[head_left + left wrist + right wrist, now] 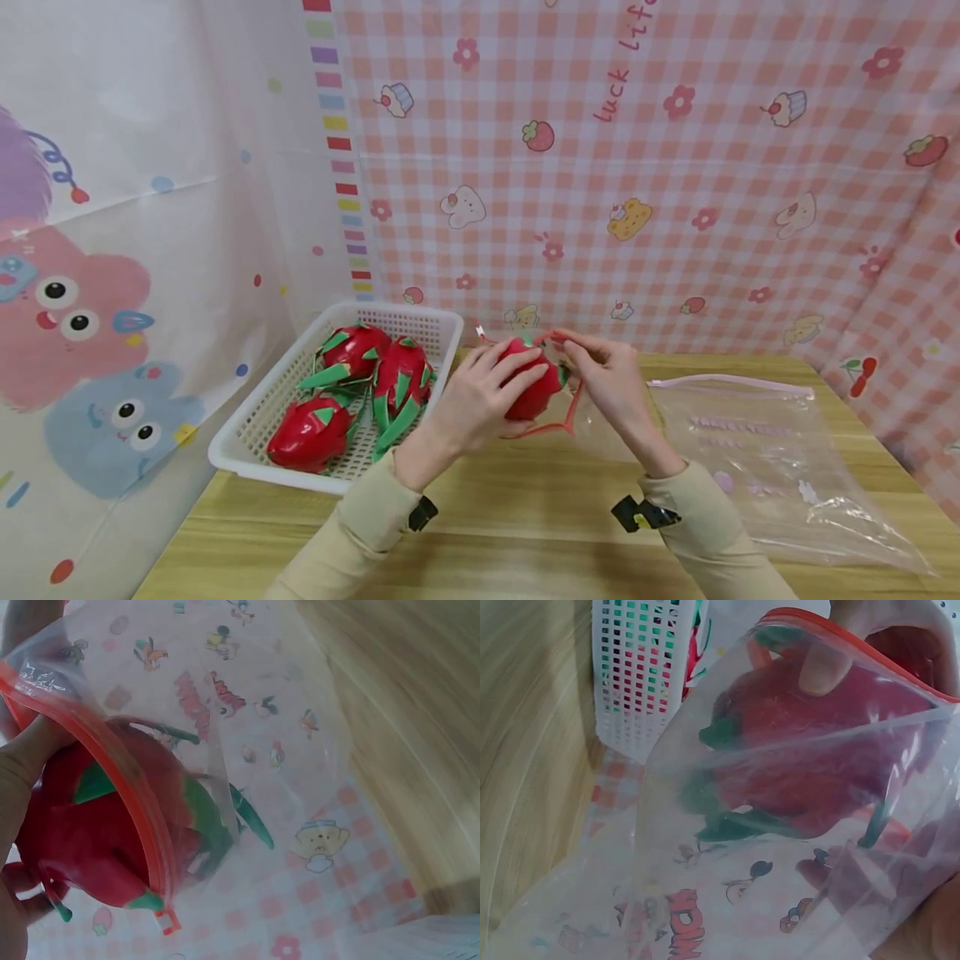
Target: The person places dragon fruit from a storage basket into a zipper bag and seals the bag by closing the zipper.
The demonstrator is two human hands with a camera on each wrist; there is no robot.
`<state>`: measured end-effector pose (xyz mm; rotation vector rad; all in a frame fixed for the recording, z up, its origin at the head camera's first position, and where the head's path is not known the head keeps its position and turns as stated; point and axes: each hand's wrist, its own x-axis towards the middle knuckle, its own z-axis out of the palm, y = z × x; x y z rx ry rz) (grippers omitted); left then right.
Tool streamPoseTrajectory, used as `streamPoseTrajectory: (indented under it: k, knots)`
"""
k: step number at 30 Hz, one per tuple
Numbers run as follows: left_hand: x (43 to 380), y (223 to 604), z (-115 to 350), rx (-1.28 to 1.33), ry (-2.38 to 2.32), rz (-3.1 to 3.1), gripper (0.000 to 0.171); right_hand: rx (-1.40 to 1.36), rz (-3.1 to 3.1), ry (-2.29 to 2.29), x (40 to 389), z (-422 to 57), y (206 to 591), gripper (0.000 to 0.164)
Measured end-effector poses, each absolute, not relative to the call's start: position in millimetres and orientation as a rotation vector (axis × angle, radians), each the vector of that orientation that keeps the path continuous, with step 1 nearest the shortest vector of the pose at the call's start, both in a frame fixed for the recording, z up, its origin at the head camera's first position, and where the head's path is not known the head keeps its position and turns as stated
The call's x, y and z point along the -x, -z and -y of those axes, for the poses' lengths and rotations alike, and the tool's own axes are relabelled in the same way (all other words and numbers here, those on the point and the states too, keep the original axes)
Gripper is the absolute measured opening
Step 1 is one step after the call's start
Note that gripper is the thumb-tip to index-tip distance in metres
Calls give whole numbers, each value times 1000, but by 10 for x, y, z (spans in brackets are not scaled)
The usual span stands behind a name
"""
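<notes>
A red toy dragon fruit with green leaf tips is gripped by my left hand. It sits partly inside the mouth of a clear zip bag with a red-orange zip edge and cartoon prints. Part of the fruit shows through the film in the left wrist view, and the left thumb lies inside the bag in the right wrist view. My right hand pinches the bag's red edge at the right of the fruit. In the head view the hands cover much of the bag.
Left of the hands stands a white perforated basket with three more dragon fruits. A second clear zip bag with a pink zip lies flat on the right of the wooden table. Behind hangs a checked cloth.
</notes>
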<state>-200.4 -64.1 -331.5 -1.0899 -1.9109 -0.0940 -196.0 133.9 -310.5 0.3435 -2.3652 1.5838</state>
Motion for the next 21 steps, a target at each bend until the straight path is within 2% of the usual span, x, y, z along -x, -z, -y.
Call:
streamPoseTrajectory:
  k: [5, 11, 21]
  knots:
    - [1994, 3315, 624, 1143, -86, 1819, 62, -294, 2362, -1532, 1984, -1331, 3106, 29]
    - [1946, 3346, 600, 1183, -214, 1703, 44, -227, 2306, -1460, 2027, -1308, 3085, 27]
    - [1941, 3352, 597, 1186, -299, 1723, 35, -353, 2314, -1549, 1989, -1341, 3113, 29]
